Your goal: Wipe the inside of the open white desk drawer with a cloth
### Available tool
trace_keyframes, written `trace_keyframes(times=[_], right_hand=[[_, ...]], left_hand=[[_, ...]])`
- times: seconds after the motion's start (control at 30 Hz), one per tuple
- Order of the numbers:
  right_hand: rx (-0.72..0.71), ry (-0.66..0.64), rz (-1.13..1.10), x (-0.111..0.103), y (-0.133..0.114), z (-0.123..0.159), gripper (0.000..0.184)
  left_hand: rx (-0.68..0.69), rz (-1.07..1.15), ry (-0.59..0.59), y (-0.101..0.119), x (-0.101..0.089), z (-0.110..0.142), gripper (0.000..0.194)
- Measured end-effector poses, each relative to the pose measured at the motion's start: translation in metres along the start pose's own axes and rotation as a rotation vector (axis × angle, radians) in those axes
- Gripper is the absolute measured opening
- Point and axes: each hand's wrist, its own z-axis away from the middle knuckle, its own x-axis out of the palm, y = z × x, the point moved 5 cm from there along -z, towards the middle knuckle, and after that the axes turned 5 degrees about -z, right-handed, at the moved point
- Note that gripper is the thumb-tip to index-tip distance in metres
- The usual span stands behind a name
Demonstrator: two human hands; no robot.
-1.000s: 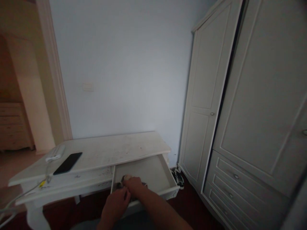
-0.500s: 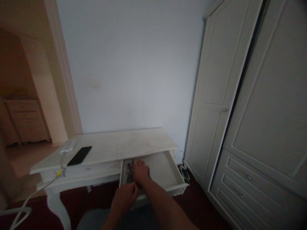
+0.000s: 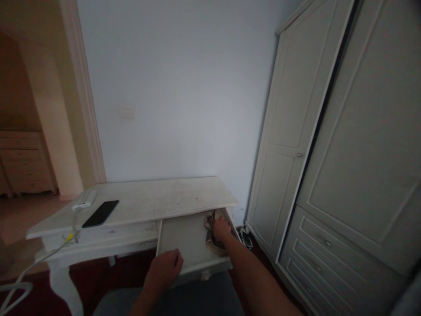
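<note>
A white drawer is pulled out of the white desk. Inside it, against the right side, lies a crumpled brown and beige cloth item; its exact kind is too blurred to tell. My right hand reaches into the drawer with its fingers closed on the top of this cloth. Over the drawer's front left corner, my left hand is curled into a loose fist, apart from the cloth, and nothing shows in it.
On the desk's left end lie a black phone and a white power strip with a cable hanging down. A white wardrobe stands at the right. Shoes sit on the floor between desk and wardrobe.
My right hand has moved from the drawer's left side to its right side, and the brown cloth has gone with it. My left hand has shifted slightly left, away from the right.
</note>
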Motion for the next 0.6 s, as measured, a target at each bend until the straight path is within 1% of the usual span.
trace_keyframes(times=[0.07, 0.13, 0.23, 0.3, 0.4, 0.5, 0.6], right_hand=[[-0.011, -0.019, 0.000, 0.003, 0.006, 0.004, 0.045], [-0.036, -0.052, -0.007, 0.006, 0.010, 0.006, 0.052], [-0.093, -0.141, -0.022, 0.010, 0.017, 0.009, 0.076], [-0.123, -0.199, -0.026, 0.012, 0.022, 0.010, 0.088], [-0.161, -0.251, -0.020, 0.014, 0.023, 0.011, 0.090], [-0.199, -0.279, -0.013, 0.014, 0.018, 0.012, 0.090], [-0.218, -0.251, -0.007, 0.010, 0.013, 0.013, 0.087]], left_hand=[[-0.007, 0.003, -0.011, 0.001, -0.002, 0.000, 0.040], [-0.014, 0.003, -0.015, 0.000, -0.002, 0.001, 0.041], [-0.016, 0.005, -0.007, -0.001, 0.000, 0.001, 0.041], [-0.009, 0.008, -0.002, -0.003, 0.002, 0.001, 0.042], [0.000, 0.001, -0.002, -0.004, 0.005, 0.000, 0.043], [-0.009, -0.008, -0.007, -0.003, 0.004, 0.001, 0.042], [-0.010, -0.007, -0.006, -0.001, 0.000, 0.002, 0.042]])
